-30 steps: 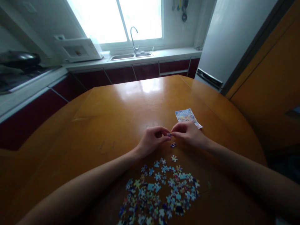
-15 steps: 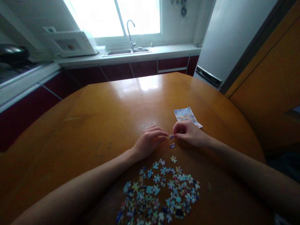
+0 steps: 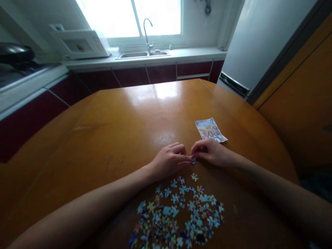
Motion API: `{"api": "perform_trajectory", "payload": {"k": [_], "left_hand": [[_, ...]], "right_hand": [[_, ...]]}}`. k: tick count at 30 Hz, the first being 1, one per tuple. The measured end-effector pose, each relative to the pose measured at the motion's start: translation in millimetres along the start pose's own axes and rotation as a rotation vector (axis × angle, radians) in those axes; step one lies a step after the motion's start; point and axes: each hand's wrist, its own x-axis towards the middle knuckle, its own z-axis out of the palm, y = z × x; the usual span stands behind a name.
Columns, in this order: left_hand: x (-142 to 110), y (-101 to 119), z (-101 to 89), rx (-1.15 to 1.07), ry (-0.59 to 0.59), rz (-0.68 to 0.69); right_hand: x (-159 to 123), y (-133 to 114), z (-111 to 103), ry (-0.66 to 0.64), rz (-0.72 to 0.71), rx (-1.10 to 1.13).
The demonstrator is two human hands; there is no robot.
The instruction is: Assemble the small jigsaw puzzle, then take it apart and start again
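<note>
My left hand [image 3: 169, 160] and my right hand [image 3: 211, 153] rest on the wooden table [image 3: 124, 131], fingertips meeting over small puzzle pieces [image 3: 193, 159] pressed against the tabletop. Both hands have curled fingers pinching at those pieces. A loose pile of several colourful puzzle pieces [image 3: 178, 212] lies nearer to me, just below the hands. A small printed picture card [image 3: 210, 129] lies flat beyond my right hand.
A kitchen counter with a sink and tap [image 3: 145, 52] runs under the window behind the table. A white appliance [image 3: 80, 43] stands on the counter at left, a dark pan [image 3: 14, 53] further left. A grey fridge [image 3: 256, 45] stands at right beside orange cabinet panels [image 3: 303, 97].
The piece held between my fingertips has come down onto the second piece on the table. Both hands have closed in on that spot. The view has shifted slightly.
</note>
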Motion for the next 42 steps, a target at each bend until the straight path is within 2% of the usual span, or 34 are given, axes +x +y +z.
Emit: {"api": "perform_trajectory", "payload": {"k": [5,9,21,34,39,42], "left_hand": [[2.0,2.5,-1.2,0.116,-0.103,0.080],[4.4,4.0,-1.6,0.130,-0.145,0.089],[8.2,5.5,6.3,0.133,-0.085,0.066],[7.2,5.2,6.9,0.070,-0.048,0.036],[5.5,6.6,1.8,0.057,-0.003,-0.053],[4.7,7.6,-0.7,0.071,-0.039,-0.034]], "right_hand": [[0.0,-2.5,0.5,0.023,0.011,-0.038],[-0.1,-0.6,1.6,0.026,0.001,-0.038],[-0.1,-1.2,1.6,-0.005,-0.092,-0.130],[0.6,-2.8,5.6,0.030,-0.052,-0.222],[0.7,-5.2,6.5,0.052,-0.029,-0.185],[1.0,-2.7,7.4,0.060,-0.016,-0.164]]}}
